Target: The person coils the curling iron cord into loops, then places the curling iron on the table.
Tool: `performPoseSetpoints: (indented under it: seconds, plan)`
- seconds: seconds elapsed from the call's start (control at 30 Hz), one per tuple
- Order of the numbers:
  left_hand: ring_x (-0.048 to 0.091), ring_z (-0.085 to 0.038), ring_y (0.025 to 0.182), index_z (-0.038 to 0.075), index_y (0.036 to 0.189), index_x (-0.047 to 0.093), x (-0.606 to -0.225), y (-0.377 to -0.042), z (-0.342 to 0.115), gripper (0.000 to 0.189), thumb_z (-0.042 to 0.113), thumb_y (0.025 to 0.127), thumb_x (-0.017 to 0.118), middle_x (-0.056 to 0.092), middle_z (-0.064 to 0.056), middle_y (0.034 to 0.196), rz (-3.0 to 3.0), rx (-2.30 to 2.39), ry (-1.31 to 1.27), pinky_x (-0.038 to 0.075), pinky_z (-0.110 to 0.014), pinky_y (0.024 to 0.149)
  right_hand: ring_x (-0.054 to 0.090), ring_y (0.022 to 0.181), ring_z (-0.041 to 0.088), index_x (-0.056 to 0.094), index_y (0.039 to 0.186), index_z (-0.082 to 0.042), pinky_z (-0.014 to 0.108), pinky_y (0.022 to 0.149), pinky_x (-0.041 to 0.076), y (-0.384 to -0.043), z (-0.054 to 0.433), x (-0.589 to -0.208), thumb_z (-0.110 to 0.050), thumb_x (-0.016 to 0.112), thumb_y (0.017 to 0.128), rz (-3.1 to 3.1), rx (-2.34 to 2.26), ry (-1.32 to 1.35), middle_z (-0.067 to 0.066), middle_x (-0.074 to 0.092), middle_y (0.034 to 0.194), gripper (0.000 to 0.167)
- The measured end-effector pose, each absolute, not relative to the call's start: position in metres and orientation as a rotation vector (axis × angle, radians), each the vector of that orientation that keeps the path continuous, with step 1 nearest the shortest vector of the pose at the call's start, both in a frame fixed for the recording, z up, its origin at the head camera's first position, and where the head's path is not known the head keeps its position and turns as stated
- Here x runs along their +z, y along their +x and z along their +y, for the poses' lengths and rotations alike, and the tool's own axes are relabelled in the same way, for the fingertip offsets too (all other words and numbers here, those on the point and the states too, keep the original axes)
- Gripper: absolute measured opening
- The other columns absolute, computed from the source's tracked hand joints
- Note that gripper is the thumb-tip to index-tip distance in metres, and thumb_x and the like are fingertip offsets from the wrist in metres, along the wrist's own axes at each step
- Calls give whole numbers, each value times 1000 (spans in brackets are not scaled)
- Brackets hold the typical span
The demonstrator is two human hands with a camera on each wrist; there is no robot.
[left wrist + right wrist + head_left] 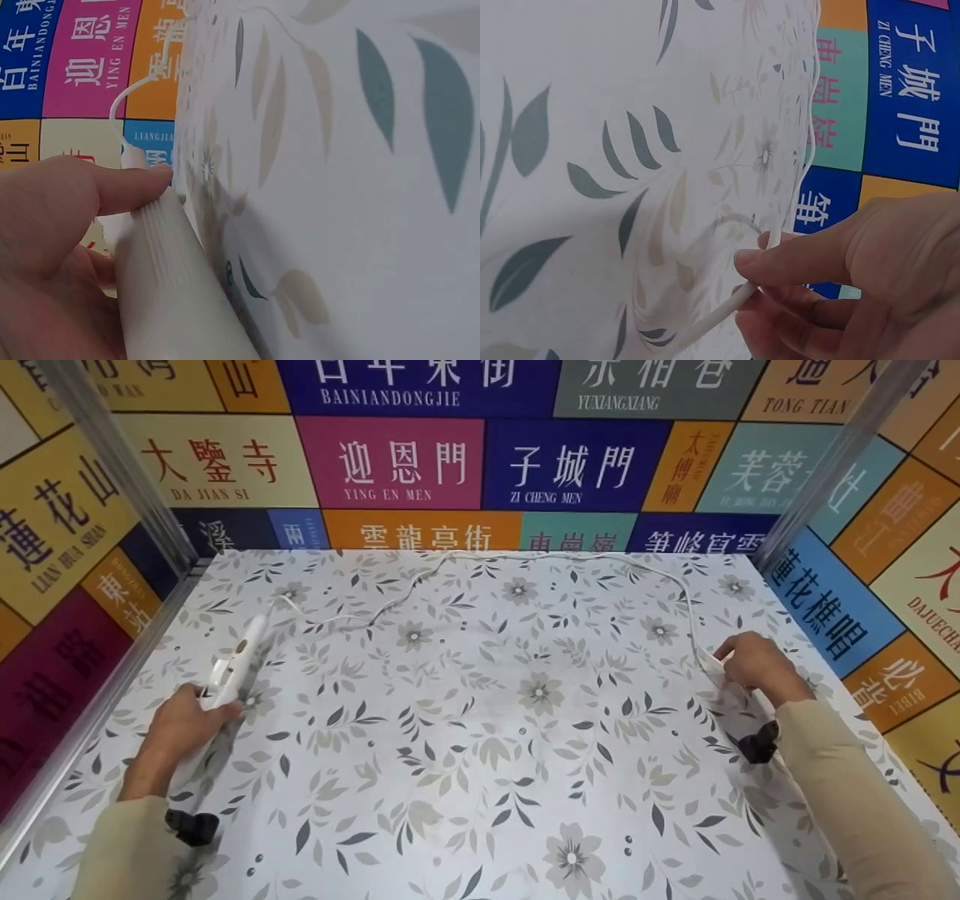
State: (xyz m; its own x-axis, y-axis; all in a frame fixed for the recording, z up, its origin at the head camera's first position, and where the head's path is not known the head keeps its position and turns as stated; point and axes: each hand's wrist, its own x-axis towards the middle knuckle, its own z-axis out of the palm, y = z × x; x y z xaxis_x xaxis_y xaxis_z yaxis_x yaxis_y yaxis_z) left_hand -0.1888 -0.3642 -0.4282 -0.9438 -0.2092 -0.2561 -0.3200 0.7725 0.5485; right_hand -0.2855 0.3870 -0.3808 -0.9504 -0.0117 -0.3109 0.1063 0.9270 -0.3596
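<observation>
On the left side of the table, my left hand [184, 724] grips a white curling iron [251, 649] around its body. Its cord end points away from me, and a small gold-coloured oval and a lever show on its side. In the left wrist view, the thumb lies across the ridged white body [176, 255]. A thin white cord [686, 600] runs from the iron along the table's back edge to the right side. There my right hand [757, 664] pinches the cord between thumb and fingers, as the right wrist view shows with the cord [712, 315] passing through the grip.
The table [465, 780] has a white cover with grey flowers and leaves. Panels with large printed characters [390, 465] stand behind it and at both sides. Clear upright edges [142, 480] rise at the back corners. A small black camera [759, 742] sits at the right wrist.
</observation>
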Motion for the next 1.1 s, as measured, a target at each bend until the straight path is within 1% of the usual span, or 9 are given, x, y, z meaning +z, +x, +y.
performPoseSetpoints:
  seconds: [0.13, 0.27, 0.37, 0.47, 0.6, 0.73, 0.87, 0.97, 1.1]
  plan:
    - [56, -41, 100, -17, 142, 31, -424, -189, -360, 82, 44, 96, 60, 51, -38, 125, 2850, 921, -371, 47, -42, 75, 54, 92, 38, 59, 130, 7, 35, 60, 42, -289, 387, -376, 3, 48, 86, 2842, -475, 81, 40, 45, 138, 45]
    - [58, -41, 98, -16, 140, 35, -420, -190, -355, 78, 42, 95, 63, 54, -38, 124, 2917, 935, -328, 48, -39, 72, 57, 102, 45, 63, 127, 5, 42, 63, 47, -294, 385, -375, 3, 48, 87, 2948, -452, 107, 36, 57, 129, 43]
    - [57, -44, 101, -14, 140, 37, -417, -192, -350, 77, 41, 94, 64, 54, -39, 126, 2950, 956, -304, 49, -45, 76, 59, 103, 49, 64, 126, 5, 51, 70, 49, -298, 384, -375, 3, 46, 89, 3040, -466, 137, 32, 64, 117, 41]
    - [57, -46, 105, -14, 141, 37, -414, -195, -343, 78, 42, 94, 65, 53, -40, 127, 2972, 970, -274, 48, -52, 82, 56, 110, 51, 65, 126, 4, 59, 78, 47, -302, 383, -375, 5, 46, 88, 3128, -495, 175, 32, 64, 119, 42]
    - [58, -47, 107, -12, 144, 36, -410, -199, -332, 79, 41, 94, 66, 54, -38, 129, 2998, 1009, -218, 46, -56, 88, 55, 111, 51, 66, 124, 4, 61, 79, 46, -308, 380, -379, 8, 45, 85, 3263, -556, 238, 32, 62, 117, 45]
    - [55, -49, 116, -7, 148, 35, -404, -203, -320, 78, 41, 95, 66, 50, -37, 135, 3009, 1066, -172, 43, -60, 95, 56, 99, 51, 69, 118, 6, 61, 78, 45, -310, 377, -387, 10, 42, 87, 3441, -625, 231, 32, 59, 106, 41]
    - [49, -50, 124, -4, 149, 36, -394, -206, -307, 77, 41, 95, 66, 47, -36, 139, 3007, 1089, -141, 41, -62, 99, 54, 95, 51, 68, 115, 10, 61, 80, 44, -312, 376, -396, 12, 42, 89, 3519, -708, 170, 31, 56, 101, 38]
    - [49, -49, 125, 0, 149, 38, -386, -207, -295, 75, 42, 94, 67, 47, -34, 141, 3005, 1100, -113, 41, -62, 99, 54, 95, 51, 68, 113, 12, 61, 83, 45, -314, 379, -403, 13, 43, 88, 3505, -748, 140, 31, 55, 100, 35]
    - [54, -45, 120, 3, 148, 42, -377, -209, -277, 72, 40, 93, 69, 51, -32, 139, 3017, 1122, -79, 45, -58, 94, 55, 97, 49, 68, 111, 13, 59, 85, 46, -316, 384, -411, 11, 47, 91, 3423, -765, 141, 31, 56, 102, 29]
